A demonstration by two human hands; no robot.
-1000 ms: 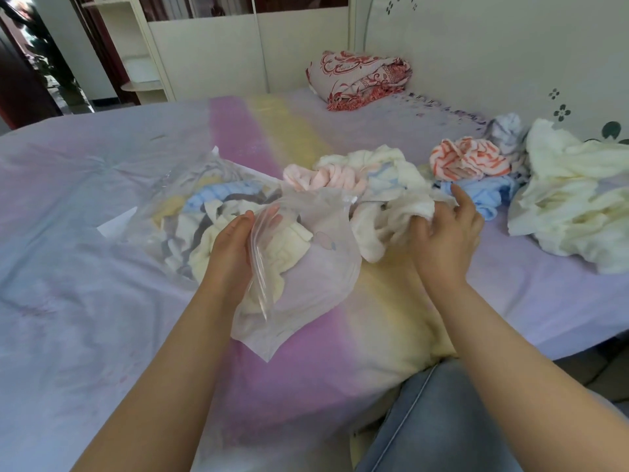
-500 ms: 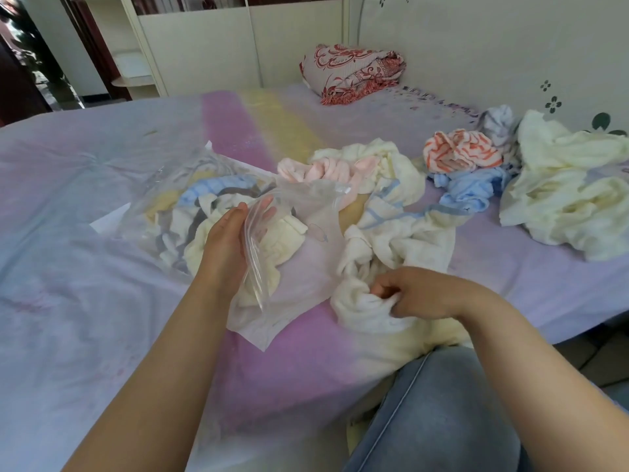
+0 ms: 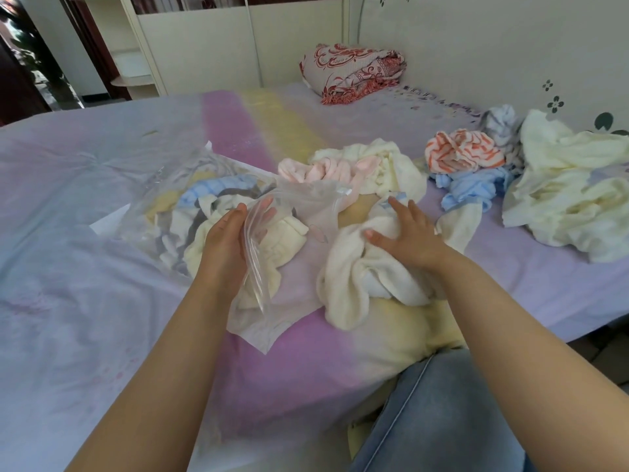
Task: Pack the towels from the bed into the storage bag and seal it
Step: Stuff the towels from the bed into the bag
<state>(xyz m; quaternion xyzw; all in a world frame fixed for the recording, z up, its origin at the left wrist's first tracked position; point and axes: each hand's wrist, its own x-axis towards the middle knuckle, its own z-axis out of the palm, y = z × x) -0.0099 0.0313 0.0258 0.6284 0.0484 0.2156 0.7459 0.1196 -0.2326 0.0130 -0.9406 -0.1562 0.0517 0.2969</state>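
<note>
No readable text or label shows anywhere (the storage bag (image 3: 316,212) perhaps bears faint, illegible marks).

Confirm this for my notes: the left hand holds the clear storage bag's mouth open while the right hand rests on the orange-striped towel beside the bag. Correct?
Not quite. In the head view the right hand rests on a cream towel beside the storage bag; the orange-striped towel lies untouched farther back. The left hand does hold the bag's mouth open.

I see a clear storage bag (image 3: 306,212), cream towel (image 3: 354,267), orange-striped towel (image 3: 459,151), pale blue towel (image 3: 473,187), and lilac-pink-yellow sheet (image 3: 102,301).
</note>
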